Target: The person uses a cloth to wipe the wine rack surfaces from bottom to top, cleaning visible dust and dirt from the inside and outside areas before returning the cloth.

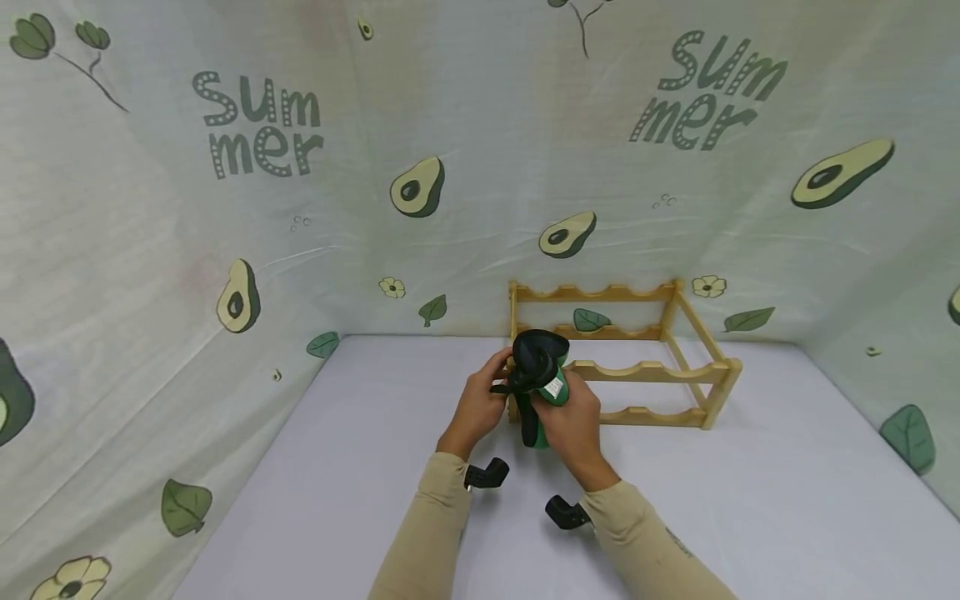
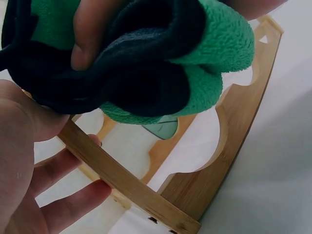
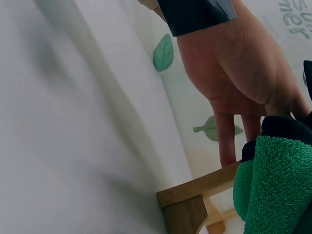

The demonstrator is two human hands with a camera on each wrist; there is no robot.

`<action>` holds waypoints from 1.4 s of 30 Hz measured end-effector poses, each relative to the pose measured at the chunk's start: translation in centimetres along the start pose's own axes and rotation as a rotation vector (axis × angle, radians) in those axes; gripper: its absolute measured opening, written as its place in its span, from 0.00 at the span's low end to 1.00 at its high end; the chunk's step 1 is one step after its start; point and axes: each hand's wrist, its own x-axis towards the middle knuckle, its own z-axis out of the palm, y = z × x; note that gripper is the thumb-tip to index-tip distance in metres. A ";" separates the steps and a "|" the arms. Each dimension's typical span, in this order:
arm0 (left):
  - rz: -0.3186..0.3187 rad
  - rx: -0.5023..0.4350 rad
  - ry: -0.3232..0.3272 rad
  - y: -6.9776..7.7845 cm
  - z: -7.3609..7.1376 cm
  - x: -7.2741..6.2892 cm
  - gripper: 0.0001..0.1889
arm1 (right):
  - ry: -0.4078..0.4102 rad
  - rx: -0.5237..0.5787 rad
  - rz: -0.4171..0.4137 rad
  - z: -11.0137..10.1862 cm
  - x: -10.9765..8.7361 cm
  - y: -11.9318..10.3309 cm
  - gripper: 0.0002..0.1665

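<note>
A folded green-and-black terry cloth bundle (image 1: 534, 358) is between my hands, with a black strap sticking out to its left and a white label on the green part. My right hand (image 1: 573, 421) grips its lower right side. My left hand (image 1: 480, 404) is at its left edge. In the left wrist view, that thumb meets the black border of the bundle (image 2: 219, 44), while two fingers reach behind a post of the wooden rack (image 2: 131, 180). In the right wrist view, the green terry (image 3: 278, 190) covers part of the left hand's fingertips.
The wooden two-level rack (image 1: 648, 373) with scalloped rails stands right behind and beside the hands, on a white-covered table (image 1: 360, 433). A cloth backdrop (image 1: 480, 125) printed with avocados and leaves rises behind. Black camera mounts (image 1: 487, 473) stick out from both wrists.
</note>
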 end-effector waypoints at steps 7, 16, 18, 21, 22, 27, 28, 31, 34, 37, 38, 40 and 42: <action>0.007 -0.022 0.012 0.0 0.1 0.1 0.32 | 0.001 -0.015 -0.014 0.2 0.2 -0.3 0.17; -0.002 -0.012 0.019 0.0 0.1 0.1 0.32 | 0.032 -0.130 -0.062 -0.4 0.2 0.3 0.17; -0.002 -0.017 0.020 -0.1 0.2 0.2 0.28 | 0.059 -0.148 -0.067 -0.9 0.2 0.5 0.18; -0.010 -0.044 0.014 0.0 0.3 0.4 0.24 | 0.076 -0.158 -0.069 -1.9 0.3 0.9 0.20; -0.009 -0.046 0.016 0.0 0.3 0.4 0.23 | 0.078 -0.164 -0.072 -2.2 0.3 1.1 0.21; -0.007 -0.030 0.025 0.1 0.4 0.4 0.23 | 0.093 -0.179 -0.097 -3.7 0.3 2.1 0.24; -0.004 -0.028 0.025 0.1 0.5 0.3 0.23 | 0.099 -0.184 -0.099 -4.1 0.4 2.3 0.24; 0.008 -0.037 0.023 0.1 0.5 0.3 0.23 | 0.127 -0.191 -0.102 -5.1 0.5 2.7 0.23; 0.016 -0.040 0.029 0.1 0.5 0.4 0.22 | 0.149 -0.206 -0.101 -6.2 0.7 3.3 0.22; 0.019 -0.039 0.031 0.1 0.5 0.4 0.22 | 0.169 -0.213 -0.080 -7.3 1.1 3.8 0.19; 0.019 -0.038 0.030 0.1 0.5 0.4 0.22 | 0.176 -0.217 -0.074 -7.7 1.2 3.9 0.19; 0.012 -0.039 0.026 0.1 0.5 0.4 0.22 | 0.186 -0.222 -0.063 -8.5 1.3 4.2 0.18; 0.006 -0.039 0.023 0.2 0.4 0.3 0.23 | 0.189 -0.231 -0.050 -9.2 1.4 4.5 0.18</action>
